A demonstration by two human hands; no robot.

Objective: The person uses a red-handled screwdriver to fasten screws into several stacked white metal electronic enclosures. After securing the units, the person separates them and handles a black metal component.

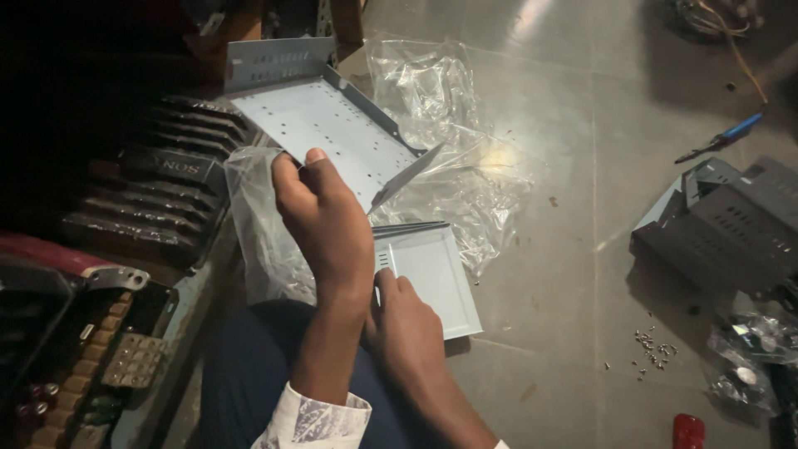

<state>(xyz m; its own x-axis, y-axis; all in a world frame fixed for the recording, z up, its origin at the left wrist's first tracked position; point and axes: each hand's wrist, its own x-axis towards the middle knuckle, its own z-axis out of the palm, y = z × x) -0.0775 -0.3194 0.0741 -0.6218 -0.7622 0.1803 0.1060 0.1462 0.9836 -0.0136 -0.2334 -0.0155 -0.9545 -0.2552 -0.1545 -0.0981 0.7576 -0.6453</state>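
**Perforated panel held by one edge: slip risk**

Perforated metal panel was pinched only at its near edge by the left hand, jutting out above the clear plastic bag on the floor; likely to tip or drop. Right hand gripped the smaller grey tray at its near-left corner, directly below. Loose screws lay well apart.

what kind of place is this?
Probably an informal electronics assembly or repair spot, worked on the floor: the left hand holds a perforated metal panel, dark metal casings sit nearby, loose screws lie on the tiles, and a screwdriver is beyond.
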